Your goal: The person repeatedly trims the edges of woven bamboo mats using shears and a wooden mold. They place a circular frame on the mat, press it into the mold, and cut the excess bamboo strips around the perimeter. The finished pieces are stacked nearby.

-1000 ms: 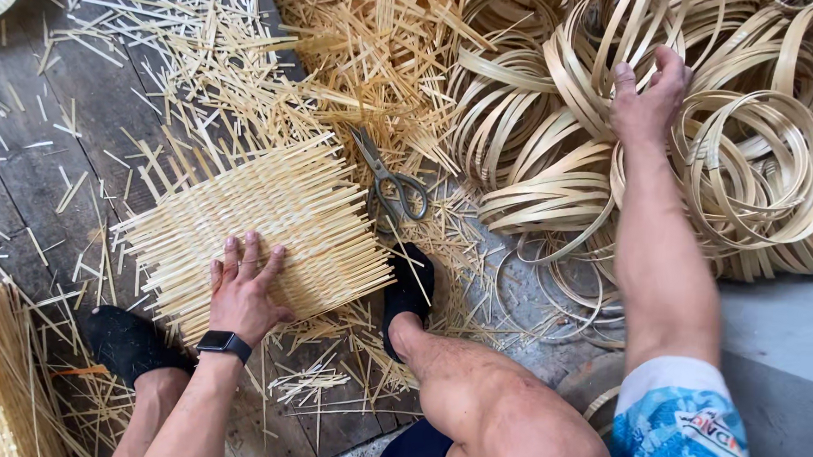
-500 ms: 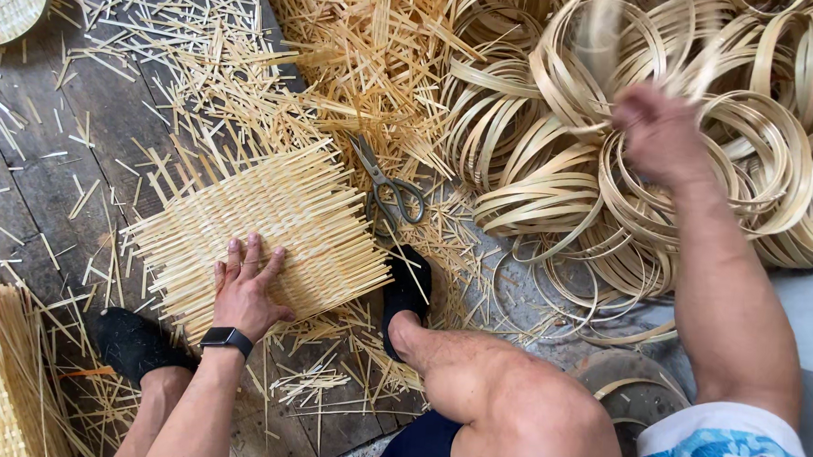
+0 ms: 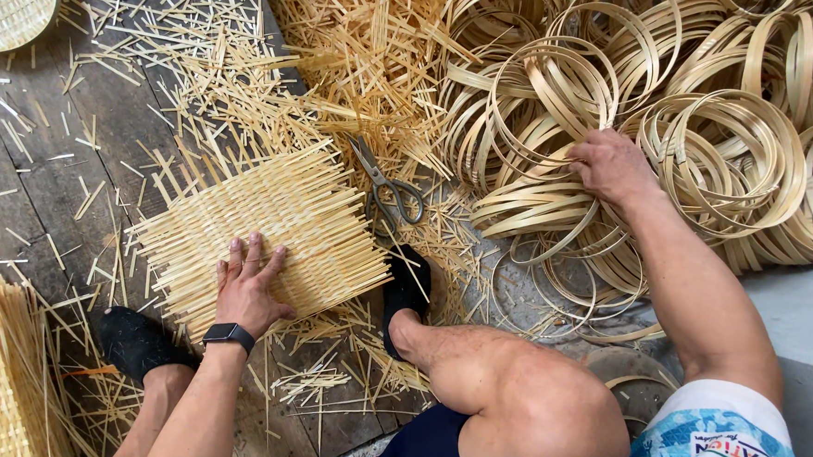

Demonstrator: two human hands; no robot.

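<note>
Scissors (image 3: 392, 189) lie between the woven mat (image 3: 267, 235) and the heap of bamboo hoops (image 3: 707, 152), loose splints scattered all around. Left hand (image 3: 247, 290) is pressed flat on the mat's near edge, fingers spread, gripping nothing. Right hand (image 3: 611, 165) reaches far right, fingers curled around a hoop (image 3: 547, 115) in the pile. The mat sits left of centre, its long axis slanting from near-left to far-right.

A pale square woven bamboo mat (image 3: 267, 226) lies flat on the planks beside heaped bamboo hoops (image 3: 617, 110).
</note>
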